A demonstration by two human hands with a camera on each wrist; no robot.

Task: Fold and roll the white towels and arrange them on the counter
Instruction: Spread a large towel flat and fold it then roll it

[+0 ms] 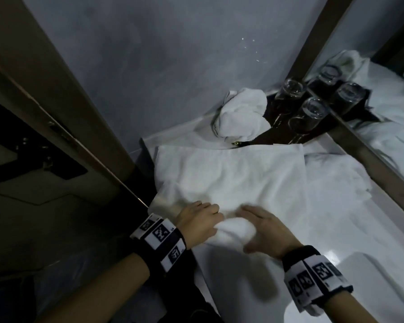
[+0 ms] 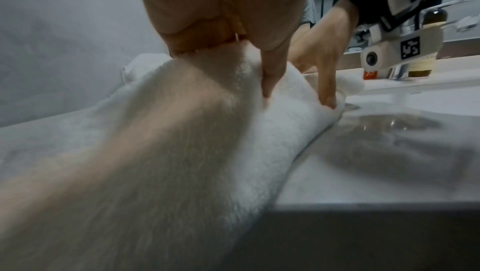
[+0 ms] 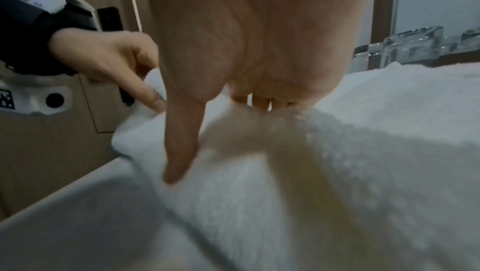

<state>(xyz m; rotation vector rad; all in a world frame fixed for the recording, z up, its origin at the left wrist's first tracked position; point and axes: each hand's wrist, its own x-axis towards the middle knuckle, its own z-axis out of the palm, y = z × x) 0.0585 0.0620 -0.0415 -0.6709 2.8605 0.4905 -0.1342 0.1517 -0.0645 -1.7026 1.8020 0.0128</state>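
A white towel (image 1: pixel 231 173) lies spread flat on the white counter (image 1: pixel 350 229), and its near end is rolled into a thick roll (image 1: pixel 233 229). My left hand (image 1: pixel 203 217) grips the roll's left part and my right hand (image 1: pixel 261 227) its right part. The left wrist view shows the left thumb (image 2: pixel 270 82) pressed into the roll (image 2: pixel 221 131), with my right hand (image 2: pixel 322 53) beyond it. In the right wrist view, my right hand (image 3: pixel 259 49) has its fingers curled over the roll (image 3: pixel 337 152) and its thumb (image 3: pixel 182 152) down the near side. A bundled white towel (image 1: pixel 240 115) sits at the back.
Upturned glasses (image 1: pixel 313 115) stand on a dark tray (image 1: pixel 278 117) in the back corner by the mirror (image 1: pixel 383 89). More white towel (image 1: pixel 336 178) lies to the right along the mirror. A wooden door (image 1: pixel 56 113) stands left of the counter edge. A sink basin (image 1: pixel 359 287) lies near right.
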